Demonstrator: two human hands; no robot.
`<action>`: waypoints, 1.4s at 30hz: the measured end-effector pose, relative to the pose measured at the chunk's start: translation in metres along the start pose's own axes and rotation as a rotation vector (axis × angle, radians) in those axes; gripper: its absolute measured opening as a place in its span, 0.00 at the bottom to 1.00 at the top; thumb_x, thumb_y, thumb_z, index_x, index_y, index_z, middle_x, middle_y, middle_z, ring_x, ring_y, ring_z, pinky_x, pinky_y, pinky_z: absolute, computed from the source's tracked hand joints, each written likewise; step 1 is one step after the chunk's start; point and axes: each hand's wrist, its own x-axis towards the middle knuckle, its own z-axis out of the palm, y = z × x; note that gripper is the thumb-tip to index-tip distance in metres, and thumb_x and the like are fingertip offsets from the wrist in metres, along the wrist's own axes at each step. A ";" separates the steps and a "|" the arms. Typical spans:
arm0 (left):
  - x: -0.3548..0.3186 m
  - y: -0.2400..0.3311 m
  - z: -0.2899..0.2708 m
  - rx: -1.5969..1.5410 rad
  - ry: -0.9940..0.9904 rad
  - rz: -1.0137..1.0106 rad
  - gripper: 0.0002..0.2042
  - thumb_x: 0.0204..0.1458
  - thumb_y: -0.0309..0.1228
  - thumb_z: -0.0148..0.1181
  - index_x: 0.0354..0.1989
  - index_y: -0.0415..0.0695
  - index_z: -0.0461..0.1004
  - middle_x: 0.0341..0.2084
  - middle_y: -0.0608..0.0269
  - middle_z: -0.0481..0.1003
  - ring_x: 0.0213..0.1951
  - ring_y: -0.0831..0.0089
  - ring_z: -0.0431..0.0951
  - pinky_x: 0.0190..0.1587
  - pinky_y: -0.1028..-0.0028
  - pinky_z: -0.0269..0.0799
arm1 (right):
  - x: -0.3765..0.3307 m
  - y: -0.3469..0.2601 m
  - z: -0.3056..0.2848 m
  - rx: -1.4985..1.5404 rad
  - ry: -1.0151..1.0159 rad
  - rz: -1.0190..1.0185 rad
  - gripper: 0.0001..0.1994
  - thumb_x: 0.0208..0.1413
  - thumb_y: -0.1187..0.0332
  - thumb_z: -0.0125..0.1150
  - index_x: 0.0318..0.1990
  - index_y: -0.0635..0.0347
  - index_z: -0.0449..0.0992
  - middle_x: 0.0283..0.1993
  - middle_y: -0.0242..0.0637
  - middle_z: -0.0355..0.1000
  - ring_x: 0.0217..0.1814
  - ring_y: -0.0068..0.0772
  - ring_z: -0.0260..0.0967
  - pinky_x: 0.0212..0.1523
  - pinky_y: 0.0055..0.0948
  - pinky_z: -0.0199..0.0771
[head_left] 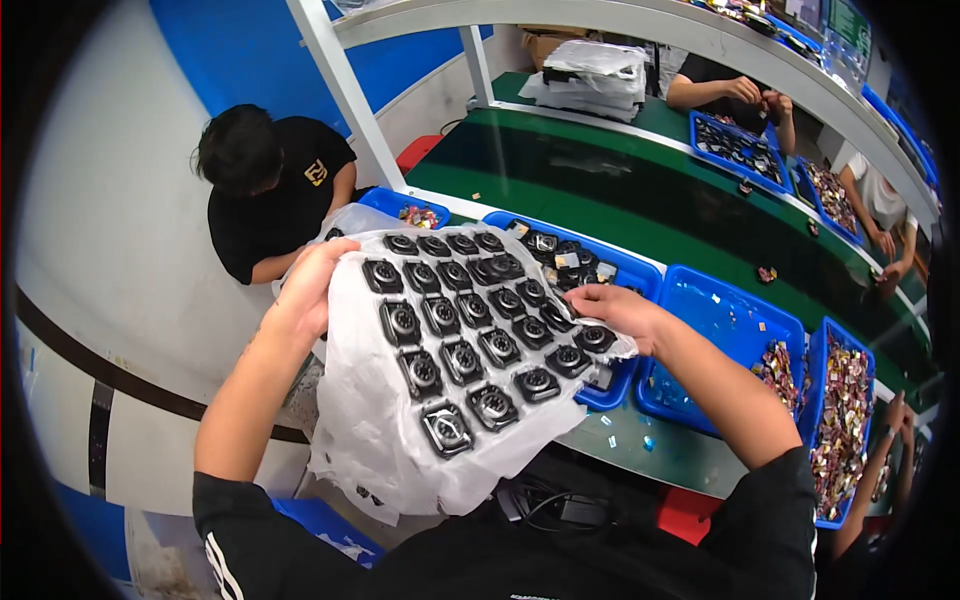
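A white tray [365,440], soft and wrinkled at its edges, is held up in front of me, tilted. Rows of black watch cases [461,360] with round backs sit in its pockets. My left hand [312,285] is closed on the tray's far left edge, its fingers hidden beneath. At the right edge, my right hand [615,310] pinches the rim beside a watch case. Just beyond the tray, partly covered by it, stands a blue bin [645,268] with loose black watch cases [565,250] inside.
Another blue bin [700,320] with small colourful parts stands right of the tray, beside a fuller parts bin [830,522]. A green conveyor [600,160] runs behind, under a white metal frame [345,90]. A person [280,170] works at left; others sit across. White trays [590,75] are stacked at back.
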 end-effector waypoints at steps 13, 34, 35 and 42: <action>-0.022 -0.044 0.025 -0.360 0.018 0.089 0.15 0.61 0.30 0.43 0.50 0.31 0.67 0.45 0.45 0.74 0.46 0.57 0.77 0.51 0.60 0.74 | 0.000 -0.017 -0.014 -1.172 0.242 -0.336 0.19 0.57 0.59 0.54 0.53 0.60 0.73 0.48 0.53 0.71 0.50 0.55 0.68 0.51 0.42 0.70; -0.059 -0.087 0.022 -0.461 0.063 0.136 0.19 0.64 0.36 0.41 0.54 0.35 0.65 0.51 0.49 0.71 0.52 0.56 0.72 0.57 0.56 0.67 | 0.100 -0.068 -0.132 -1.611 0.165 -0.493 0.25 0.47 0.67 0.65 0.56 0.52 0.70 0.55 0.48 0.66 0.58 0.52 0.63 0.59 0.40 0.65; -0.063 -0.086 0.026 -0.460 0.094 0.136 0.19 0.64 0.37 0.41 0.55 0.35 0.65 0.52 0.50 0.71 0.52 0.56 0.72 0.57 0.56 0.67 | 0.100 -0.067 -0.128 -1.624 0.232 -0.464 0.23 0.48 0.66 0.65 0.54 0.53 0.72 0.52 0.47 0.67 0.56 0.51 0.65 0.57 0.40 0.67; -0.061 -0.090 0.015 -0.484 0.061 0.122 0.18 0.63 0.36 0.41 0.54 0.34 0.65 0.51 0.49 0.72 0.52 0.56 0.72 0.58 0.56 0.66 | 0.042 -0.066 -0.100 -1.395 0.379 -0.629 0.17 0.55 0.59 0.58 0.47 0.59 0.71 0.42 0.49 0.69 0.45 0.51 0.69 0.46 0.40 0.70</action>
